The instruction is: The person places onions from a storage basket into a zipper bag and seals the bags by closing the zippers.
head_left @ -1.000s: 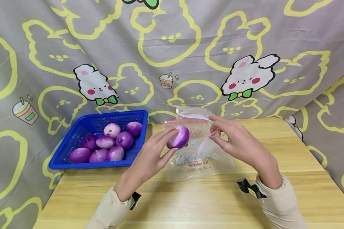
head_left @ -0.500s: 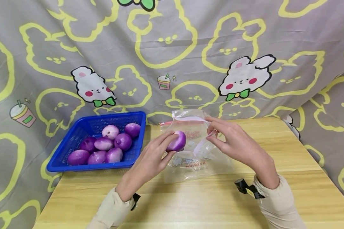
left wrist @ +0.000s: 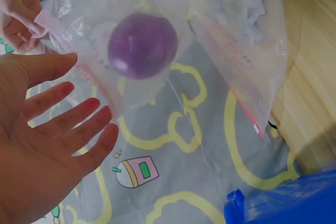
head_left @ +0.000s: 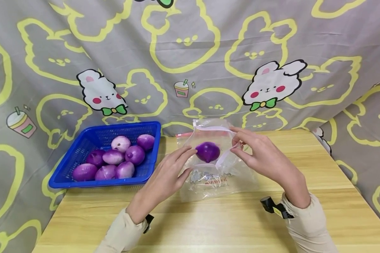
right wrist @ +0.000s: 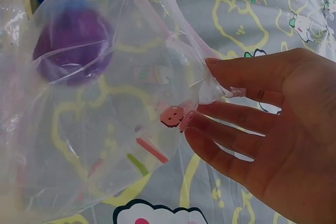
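Observation:
A clear zip bag [head_left: 221,191] with printed figures stands with its pale pink mouth spread. Inside that mouth a purple onion [head_left: 208,151] hangs free of both hands; the left wrist view shows the onion [left wrist: 143,45] through the plastic. My left hand [head_left: 169,172] is just left of the opening, fingers apart and holding nothing. On the other side my right hand [head_left: 264,156] pinches the bag's rim between thumb and fingers. The right wrist view has the right hand [right wrist: 262,124] at the gathered edge, the bag's side ballooning beyond it.
A blue plastic basket [head_left: 98,183] with several purple onions [head_left: 113,157] stands to the left on the wooden table [head_left: 202,225]. A red zip strip [head_left: 183,135] shows behind the bag. A patterned grey curtain [head_left: 171,45] hangs along the back.
The left fingers gripped the onion before; now they have let go and spread. The onion has moved right, into the bag's mouth. The right hand keeps its pinch on the rim.

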Demonstrator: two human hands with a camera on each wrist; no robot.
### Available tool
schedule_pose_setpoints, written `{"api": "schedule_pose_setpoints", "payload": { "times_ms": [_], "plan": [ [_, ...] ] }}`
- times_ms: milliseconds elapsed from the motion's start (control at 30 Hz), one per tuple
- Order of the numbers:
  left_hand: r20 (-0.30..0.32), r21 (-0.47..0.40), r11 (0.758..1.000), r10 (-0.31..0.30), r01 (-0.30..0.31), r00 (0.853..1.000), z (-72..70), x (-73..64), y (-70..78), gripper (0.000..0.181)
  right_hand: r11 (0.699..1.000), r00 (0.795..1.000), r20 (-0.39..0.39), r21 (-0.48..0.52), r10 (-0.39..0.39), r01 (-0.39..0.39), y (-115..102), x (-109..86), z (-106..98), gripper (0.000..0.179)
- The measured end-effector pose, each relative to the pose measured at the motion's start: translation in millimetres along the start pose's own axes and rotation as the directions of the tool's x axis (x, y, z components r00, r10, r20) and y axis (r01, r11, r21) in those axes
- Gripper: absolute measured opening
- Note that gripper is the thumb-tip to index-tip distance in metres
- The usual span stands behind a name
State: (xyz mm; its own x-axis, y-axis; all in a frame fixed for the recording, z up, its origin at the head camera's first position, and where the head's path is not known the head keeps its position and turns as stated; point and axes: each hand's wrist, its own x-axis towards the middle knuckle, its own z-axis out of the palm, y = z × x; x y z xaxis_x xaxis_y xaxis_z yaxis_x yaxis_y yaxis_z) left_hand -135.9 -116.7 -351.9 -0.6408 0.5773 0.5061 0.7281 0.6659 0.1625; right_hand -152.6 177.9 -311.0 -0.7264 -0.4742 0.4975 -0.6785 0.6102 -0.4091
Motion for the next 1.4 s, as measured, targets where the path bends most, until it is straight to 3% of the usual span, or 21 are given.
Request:
{"api": "schedule_pose_setpoints", "payload": {
  "times_ms": [300, 567, 700, 900, 1400],
  "plan": [
    [-0.026, 0.018, 0.999, 0.052, -0.051, 0.998, 1.3, 1.4, -2.7, 0.043, 1.0, 0.997, -0.081, 0.013, -0.01, 0.011, 2.2, 0.0, -4.0, 0.016],
    [-0.134, 0.002, 0.996, 0.084, -0.084, 0.987, -2.5, 0.0, -2.6, 0.04, 1.0, 0.994, -0.109, -0.001, -0.014, 0.014, 3.8, 1.6, -5.9, 0.017],
    [-0.174, -0.021, 0.998, 0.061, -0.065, 0.983, -6.9, -5.3, -1.8, 0.037, 1.0, 0.995, -0.103, -0.013, -0.007, 0.005, 4.9, 2.8, -5.1, 0.017],
    [-0.183, -0.048, 0.999, 0.015, -0.024, 0.983, -9.3, -14.6, -5.2, 0.035, 1.0, 0.996, -0.092, -0.023, -0.001, -0.001, 5.7, 3.7, -3.2, 0.017],
    [-0.193, -0.072, 0.995, -0.084, 0.071, 0.978, -11.5, -43.5, -34.0, 0.033, 0.997, 0.999, -0.045, -0.07, -0.026, 0.023, -2.2, 2.4, -0.9, 0.017]
  ]
}}
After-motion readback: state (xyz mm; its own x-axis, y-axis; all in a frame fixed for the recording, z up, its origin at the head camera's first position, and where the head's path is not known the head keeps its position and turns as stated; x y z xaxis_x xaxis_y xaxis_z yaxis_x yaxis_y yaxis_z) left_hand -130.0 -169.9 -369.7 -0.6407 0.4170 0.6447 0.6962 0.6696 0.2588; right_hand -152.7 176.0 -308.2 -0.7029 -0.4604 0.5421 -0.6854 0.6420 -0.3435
